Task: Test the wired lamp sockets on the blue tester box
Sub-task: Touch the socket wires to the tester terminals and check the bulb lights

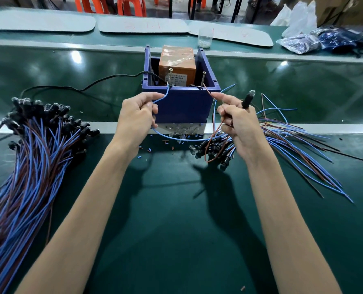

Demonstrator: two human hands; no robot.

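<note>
The blue tester box [182,105] stands open-topped at the middle of the green bench, with an orange transformer [177,64] inside and two upright screws, the left screw [170,76] and the right screw [203,79], at its front rim. My left hand [137,115] pinches a blue wire [162,96] whose tip reaches the left screw. My right hand [234,117] pinches a brown wire [207,90] pointed at the right screw and also grips the black lamp socket [247,100], its clear bulb sticking up. The bulb looks unlit.
A big bundle of wired sockets [34,141] lies on the left. A smaller loose pile [282,141] spreads on the right. A black power cord [81,88] runs left from the box. Loose bulbs and wire scraps [176,132] lie under the box's front. Plastic bags [303,39] sit far right.
</note>
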